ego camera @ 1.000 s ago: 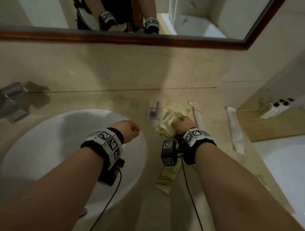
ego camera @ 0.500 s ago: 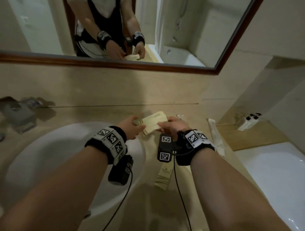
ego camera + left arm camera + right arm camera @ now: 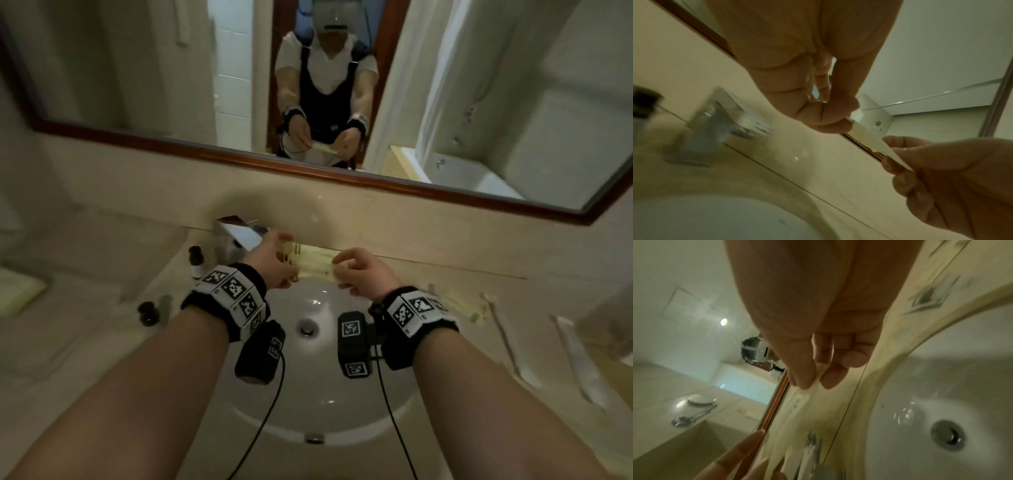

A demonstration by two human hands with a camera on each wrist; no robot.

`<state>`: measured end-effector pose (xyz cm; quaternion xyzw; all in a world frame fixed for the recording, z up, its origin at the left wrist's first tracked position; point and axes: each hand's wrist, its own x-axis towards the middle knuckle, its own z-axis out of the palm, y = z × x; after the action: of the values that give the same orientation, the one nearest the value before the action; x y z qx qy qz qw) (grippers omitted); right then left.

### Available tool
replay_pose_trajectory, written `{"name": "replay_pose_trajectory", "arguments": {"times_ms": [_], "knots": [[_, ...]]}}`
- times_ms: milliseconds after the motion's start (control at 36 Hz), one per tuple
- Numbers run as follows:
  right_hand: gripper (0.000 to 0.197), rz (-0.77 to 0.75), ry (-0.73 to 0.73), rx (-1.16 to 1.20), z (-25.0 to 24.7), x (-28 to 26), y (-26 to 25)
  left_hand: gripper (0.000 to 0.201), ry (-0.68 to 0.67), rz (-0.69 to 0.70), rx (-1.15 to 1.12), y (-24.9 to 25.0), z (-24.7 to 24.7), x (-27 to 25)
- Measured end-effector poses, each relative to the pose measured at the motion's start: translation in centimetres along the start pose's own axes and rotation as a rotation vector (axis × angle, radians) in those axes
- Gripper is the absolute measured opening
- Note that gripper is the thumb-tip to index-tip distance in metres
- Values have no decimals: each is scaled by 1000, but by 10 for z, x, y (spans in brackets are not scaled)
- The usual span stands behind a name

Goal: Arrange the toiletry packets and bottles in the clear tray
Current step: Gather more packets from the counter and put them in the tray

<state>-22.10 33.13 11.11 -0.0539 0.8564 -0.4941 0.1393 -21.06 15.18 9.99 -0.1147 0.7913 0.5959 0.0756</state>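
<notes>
Two small dark-capped bottles (image 3: pixel 196 262) stood on the worktop (image 3: pixel 85 329) at the far left, beside the chrome tap (image 3: pixel 236 233), one nearer the wall and one (image 3: pixel 148 311) nearer the front edge. Over the white basin (image 3: pixel 318 387), the left hand (image 3: pixel 274 263) pinched one end of a stack of pale yellow toiletry packets (image 3: pixel 315 269) between thumb and fingers, while the right hand (image 3: pixel 359 274) gripped the other end the same way. The stack hung in the air above the basin, clear of the worktop. Further right, several long wrapped packets (image 3: pixel 507 339) lay loose on the worktop beside the basin. The clear tray could not be made out with certainty in any view.

The risk lay directly below: a thin, slippery stack held only at its ends could fan apart, and a loosened pinch would likely have sent packets sliding into the basin towards the drain (image 3: pixel 307 327). A sweep of the left forearm towards the bottles might also have knocked one over.
</notes>
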Motion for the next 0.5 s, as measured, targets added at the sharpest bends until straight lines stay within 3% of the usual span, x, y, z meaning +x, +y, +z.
{"name": "replay_pose_trajectory", "arguments": {"times_ms": [222,500], "knots": [[22,-159,-156,-166,120,31,-78,17,227,-35,43,-36,-143,-11],[25,-162,-387,-245,274,50,-137,10,372,-189,150,-107,-285,-26]]}}
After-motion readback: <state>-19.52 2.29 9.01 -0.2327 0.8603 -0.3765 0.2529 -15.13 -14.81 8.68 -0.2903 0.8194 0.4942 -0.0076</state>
